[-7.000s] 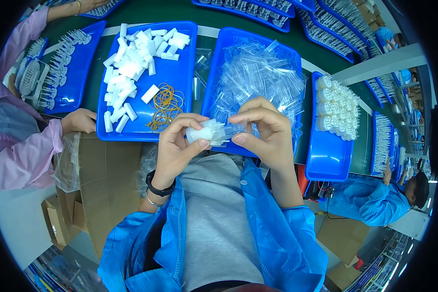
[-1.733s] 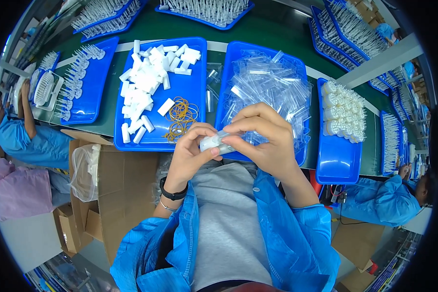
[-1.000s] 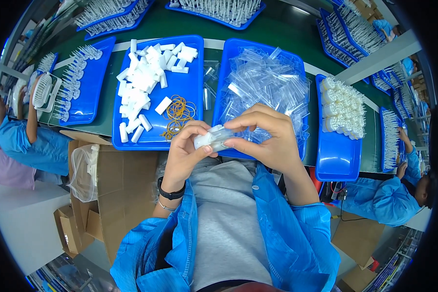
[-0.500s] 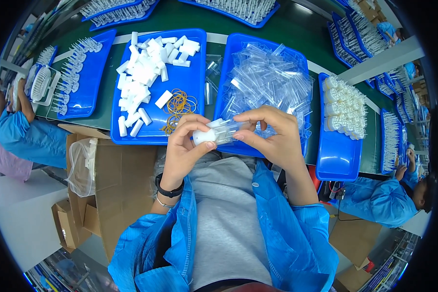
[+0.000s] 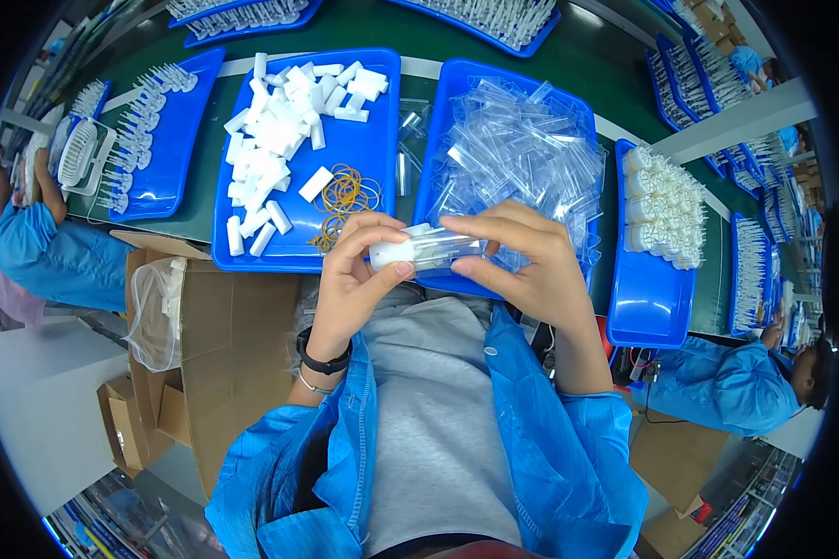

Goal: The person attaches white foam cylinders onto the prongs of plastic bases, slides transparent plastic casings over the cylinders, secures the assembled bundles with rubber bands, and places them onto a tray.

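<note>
Over the front edge of the trays I hold a white round-based part with clear plastic tubes (image 5: 429, 248) lying sideways between both hands. My left hand (image 5: 356, 272) pinches its white end with thumb and fingers. At the other end, the thumb and fingers of my right hand (image 5: 524, 252) close on a clear tube. Just beyond my left hand, a blue tray (image 5: 354, 158) bears white cylinders (image 5: 270, 149) and yellow-brown rubber bands (image 5: 347, 194). Beyond my right hand, clear plastic tubes (image 5: 522, 149) are heaped in a second blue tray (image 5: 449, 88).
A third blue tray (image 5: 651, 307) at right holds stacked white round parts (image 5: 664, 210). A blue tray (image 5: 172, 186) at left carries rows of assembled pieces. White fan (image 5: 82, 154) stands beyond it. A cardboard box (image 5: 238, 354) sits by my left arm. Co-workers in blue sit at both sides.
My right hand has slid the clear tube further over the part, towards the white end. The tubes now lie more level, and my left hand keeps its grip.
</note>
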### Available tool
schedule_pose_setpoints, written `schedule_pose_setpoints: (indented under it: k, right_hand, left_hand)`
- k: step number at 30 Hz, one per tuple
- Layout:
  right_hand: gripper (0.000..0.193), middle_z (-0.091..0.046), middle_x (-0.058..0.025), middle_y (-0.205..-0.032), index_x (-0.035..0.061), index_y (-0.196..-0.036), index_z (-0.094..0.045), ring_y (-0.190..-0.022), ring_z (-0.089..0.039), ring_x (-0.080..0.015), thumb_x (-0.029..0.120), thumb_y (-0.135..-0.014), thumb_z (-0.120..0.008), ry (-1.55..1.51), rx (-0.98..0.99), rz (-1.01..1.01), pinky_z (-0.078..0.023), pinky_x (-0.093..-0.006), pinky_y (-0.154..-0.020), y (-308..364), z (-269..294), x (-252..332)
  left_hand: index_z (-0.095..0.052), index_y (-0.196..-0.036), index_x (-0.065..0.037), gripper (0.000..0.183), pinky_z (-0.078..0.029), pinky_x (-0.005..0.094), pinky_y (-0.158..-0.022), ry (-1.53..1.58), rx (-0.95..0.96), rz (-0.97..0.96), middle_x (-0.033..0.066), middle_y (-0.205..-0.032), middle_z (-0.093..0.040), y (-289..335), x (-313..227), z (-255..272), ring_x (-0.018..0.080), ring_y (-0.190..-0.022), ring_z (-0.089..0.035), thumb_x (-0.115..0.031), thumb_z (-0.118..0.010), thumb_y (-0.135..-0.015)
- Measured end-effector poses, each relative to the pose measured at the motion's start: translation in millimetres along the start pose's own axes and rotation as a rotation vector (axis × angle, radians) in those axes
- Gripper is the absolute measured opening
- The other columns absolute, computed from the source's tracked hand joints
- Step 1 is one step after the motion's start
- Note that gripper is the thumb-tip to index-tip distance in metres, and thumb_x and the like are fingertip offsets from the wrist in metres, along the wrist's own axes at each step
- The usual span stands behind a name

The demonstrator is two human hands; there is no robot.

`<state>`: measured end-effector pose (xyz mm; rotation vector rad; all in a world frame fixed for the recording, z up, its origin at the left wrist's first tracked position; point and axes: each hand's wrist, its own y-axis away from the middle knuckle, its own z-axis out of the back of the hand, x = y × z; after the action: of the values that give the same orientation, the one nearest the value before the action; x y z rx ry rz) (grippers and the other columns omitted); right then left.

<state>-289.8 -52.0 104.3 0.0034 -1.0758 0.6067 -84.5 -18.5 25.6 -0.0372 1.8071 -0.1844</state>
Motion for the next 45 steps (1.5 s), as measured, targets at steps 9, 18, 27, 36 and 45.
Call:
schedule_pose_setpoints:
  k: [9, 18, 27, 36, 45]
  right_hand:
    - [0.029, -0.063, -0.0089, -0.084, 0.0035, -0.097, -0.067, -0.076, -0.058, -0.0237, 0.013, -0.071, -0.073, 0.189, 0.030, 0.138, -0.047, -0.0327, -0.066, 0.9, 4.7, -12.9]
    - [0.029, -0.063, -0.0092, -0.085, 0.0032, -0.097, -0.066, -0.077, -0.058, -0.0237, 0.012, -0.071, -0.073, 0.183, -0.003, 0.155, -0.047, -0.0332, -0.068, 4.8, -2.0, -18.0]
    - [0.028, -0.063, -0.0083, -0.084, 0.0043, -0.097, -0.067, -0.085, -0.058, -0.0242, 0.011, -0.070, -0.073, 0.256, 0.042, 0.108, -0.047, -0.0344, -0.074, 1.6, 9.3, -17.4]
    - [0.026, -0.065, -0.0114, -0.104, 0.0039, -0.098, -0.067, -0.111, -0.056, -0.0277, 0.013, -0.073, -0.072, 0.106, 0.045, 0.163, -0.046, -0.0374, -0.091, -4.1, -7.0, -16.5]
    - [0.034, -0.065, -0.0123, -0.107, 0.0029, -0.104, -0.066, -0.109, -0.058, -0.0276, 0.009, -0.072, -0.073, 0.006, 0.007, 0.086, -0.047, -0.0375, -0.091, -2.3, -28.7, -10.6]
  left_hand:
    - [-0.063, -0.096, -0.001, 0.019, -0.052, 0.0254, -0.079, -0.143, -0.003, -0.041, 0.0083, -0.110, -0.048, -2.3, -4.7, -4.1, 0.0153, -0.098, -0.056, 0.002, -0.067, -0.078]
    - [-0.064, -0.094, -0.003, 0.018, -0.054, 0.0248, -0.072, -0.371, 0.003, -0.115, 0.0082, -0.104, -0.052, -5.3, -12.0, -6.0, 0.0151, -0.093, -0.057, -0.002, -0.069, -0.077]
    - [-0.058, -0.115, 0.002, 0.036, -0.052, 0.0311, -0.082, 0.267, -0.019, 0.210, 0.0148, -0.113, -0.060, -3.0, -8.4, 18.6, 0.0205, -0.104, -0.058, -0.006, -0.066, -0.081]
    - [-0.061, -0.111, 0.003, 0.034, -0.048, 0.0328, -0.088, 0.204, 0.024, 0.095, 0.0164, -0.109, -0.061, -2.5, -2.9, 15.1, 0.0228, -0.103, -0.059, -0.005, -0.069, -0.079]
    - [-0.060, -0.113, 0.003, 0.036, -0.052, 0.0300, -0.079, 0.187, 0.022, 0.068, 0.0175, -0.111, -0.061, -1.5, -5.9, 16.0, 0.0221, -0.097, -0.061, -0.013, -0.067, -0.082]
